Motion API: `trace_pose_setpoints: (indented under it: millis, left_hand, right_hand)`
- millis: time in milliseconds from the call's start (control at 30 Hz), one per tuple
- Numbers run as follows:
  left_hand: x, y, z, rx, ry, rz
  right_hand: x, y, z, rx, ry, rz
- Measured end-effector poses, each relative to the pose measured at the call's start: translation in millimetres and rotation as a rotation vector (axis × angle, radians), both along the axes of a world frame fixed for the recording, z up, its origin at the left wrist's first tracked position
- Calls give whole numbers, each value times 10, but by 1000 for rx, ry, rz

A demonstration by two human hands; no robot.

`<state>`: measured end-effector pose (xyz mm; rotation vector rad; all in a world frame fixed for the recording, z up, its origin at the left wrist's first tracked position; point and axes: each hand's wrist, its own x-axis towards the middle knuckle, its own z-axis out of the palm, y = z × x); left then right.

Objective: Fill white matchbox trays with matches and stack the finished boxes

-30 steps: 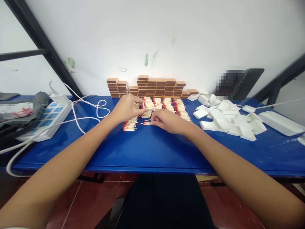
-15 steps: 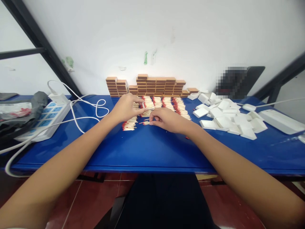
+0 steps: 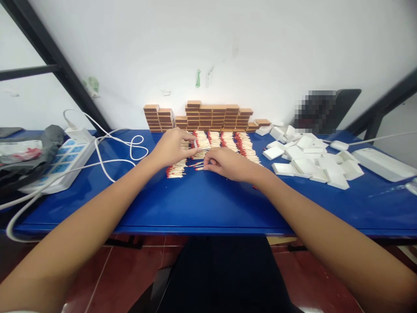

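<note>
My left hand [image 3: 172, 148] is closed on a small white matchbox tray [image 3: 202, 142] filled with red-tipped matches, thumb and fingers gripping its left end. Just to the right, my right hand [image 3: 225, 162] has its fingertips pinched over a few loose matches [image 3: 197, 164] on the blue table [image 3: 208, 204]. Their red heads point left, and my fingers hide the other ends. Rows of matches surround the hands: one pile [image 3: 176, 169] lies below my left hand, and another [image 3: 246, 147] lies beyond my right.
Brown matchboxes [image 3: 212, 116] are stacked along the wall. White empty trays [image 3: 306, 154] lie heaped on the right, near a white power bank-like block [image 3: 382, 164]. A power strip [image 3: 61, 163] with looping white cables [image 3: 103, 158] and a dark bag [image 3: 29, 152] occupy the left.
Both hands stay nearly in place. The loose matches at my right fingertips have shifted slightly and show a little more spread out.
</note>
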<state>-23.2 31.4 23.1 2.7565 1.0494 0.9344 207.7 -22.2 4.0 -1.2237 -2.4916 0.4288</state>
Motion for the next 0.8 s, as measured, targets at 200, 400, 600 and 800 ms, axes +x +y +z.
trace_pose_setpoints:
  millis: [200, 400, 600, 800]
  left_hand:
    - [-11, 23, -24, 23, 17, 12]
    - [-20, 29, -19, 42, 28, 22]
    - [-33, 47, -32, 40, 34, -38]
    - [-10, 13, -27, -34, -20, -148]
  right_hand:
    - [9, -20, 40, -5, -27, 4]
    - [65, -32, 118, 87, 14, 22]
    - [183, 43, 191, 166, 124, -47]
    - [227, 109, 201, 240, 195, -144]
